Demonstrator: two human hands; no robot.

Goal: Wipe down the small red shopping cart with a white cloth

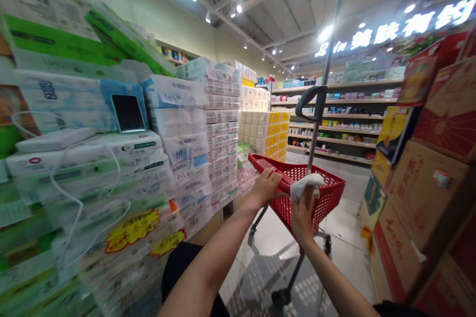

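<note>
Before me stands a red plastic shopping cart (327, 208) with a perforated basket, wheels and a tall metal pole. My left hand (267, 185) is closed over the basket's near left rim, fingers bent across the red edge. A crumpled white cloth (308, 185) is gripped in my right hand (304, 213), pressed against the near rim of the basket. Part of the right fingers is hidden behind the cloth. The two hands are a short way apart. A dark looped handle (312, 104) sits on the pole above the basket.
Stacked tissue packs (189, 153) rise on the left, with a phone (128, 113) and white cable (80, 203) on them. Cardboard boxes (420, 208) line the right side. Stocked shelves (334, 101) stand behind the cart, and tiled floor (349, 252) shows around its wheels.
</note>
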